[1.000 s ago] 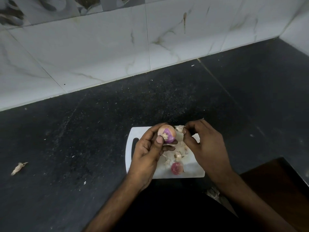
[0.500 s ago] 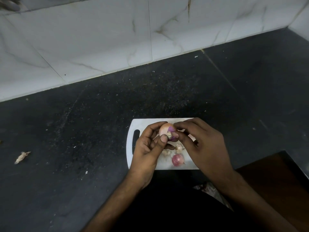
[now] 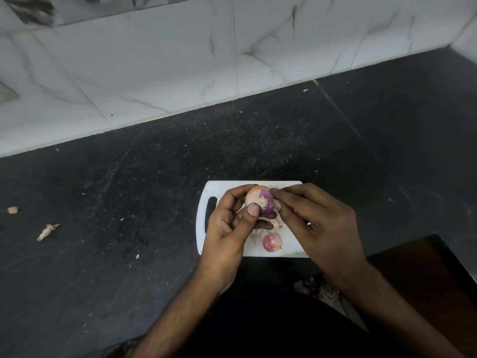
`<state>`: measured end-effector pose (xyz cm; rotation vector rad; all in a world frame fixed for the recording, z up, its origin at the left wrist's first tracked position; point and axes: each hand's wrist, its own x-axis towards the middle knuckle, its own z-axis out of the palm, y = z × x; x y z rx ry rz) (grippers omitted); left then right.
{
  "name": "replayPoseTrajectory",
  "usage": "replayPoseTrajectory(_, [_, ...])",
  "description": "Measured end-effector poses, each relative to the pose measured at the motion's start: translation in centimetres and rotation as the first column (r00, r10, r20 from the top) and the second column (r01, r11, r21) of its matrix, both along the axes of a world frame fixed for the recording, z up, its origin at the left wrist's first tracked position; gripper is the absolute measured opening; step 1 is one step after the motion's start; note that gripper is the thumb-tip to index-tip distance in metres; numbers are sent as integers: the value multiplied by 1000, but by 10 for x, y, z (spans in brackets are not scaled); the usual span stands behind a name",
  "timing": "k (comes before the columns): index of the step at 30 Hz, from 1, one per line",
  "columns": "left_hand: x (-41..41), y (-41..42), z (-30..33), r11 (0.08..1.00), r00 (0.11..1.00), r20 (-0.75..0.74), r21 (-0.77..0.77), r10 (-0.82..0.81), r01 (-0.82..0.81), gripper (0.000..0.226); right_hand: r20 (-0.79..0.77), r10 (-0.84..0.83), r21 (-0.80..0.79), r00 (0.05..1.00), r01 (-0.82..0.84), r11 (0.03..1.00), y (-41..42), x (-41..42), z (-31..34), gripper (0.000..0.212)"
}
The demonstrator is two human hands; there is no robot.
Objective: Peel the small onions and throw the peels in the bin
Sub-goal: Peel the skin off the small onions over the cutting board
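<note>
Dark speckled worktop [image 3: 129, 202] fills most of the view, pale marble-look wall tiles [image 3: 154, 60] behind it. A dark brown wooden surface [image 3: 426, 275] sits at lower right. White cutting board [image 3: 227, 187] with a slot handle on its left end lies flat on the worktop near the front edge.

Left hand [image 3: 229, 228] is clamped on a small onion [image 3: 259, 204], held above the board, thumb and fingers wrapped round it; root end faces the camera, purple flesh bared on the right side, pale skin left on the other. Right hand [image 3: 312, 223] has its fingertips pinched together at the onion's right side, touching it; can't tell if there's peel between them.

Second small onion [image 3: 271, 242], pinkish, lies on the board's near edge between the hands. Loose peel bits [image 3: 276, 226] just behind it. Two peel scraps [image 3: 47, 231] lie on the worktop far left, well apart from the board.
</note>
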<state>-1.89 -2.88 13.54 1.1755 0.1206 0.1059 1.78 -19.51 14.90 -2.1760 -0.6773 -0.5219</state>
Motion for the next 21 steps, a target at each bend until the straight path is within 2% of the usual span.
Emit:
replayPoseTrajectory(7, [-1, 2, 23, 989, 997, 78, 143, 17, -28, 32, 30, -52, 17, 998, 52, 998, 6, 1, 14, 21])
replayPoseTrajectory(12, [-5, 4, 26, 997, 998, 52, 79, 21, -25, 36, -20, 30, 107, 999, -28, 994, 6, 2, 18, 24])
replayPoseTrajectory(21, [-7, 17, 26, 999, 999, 47, 51, 18, -20, 34, 12, 32, 93, 999, -33, 995, 20, 3, 16, 20])
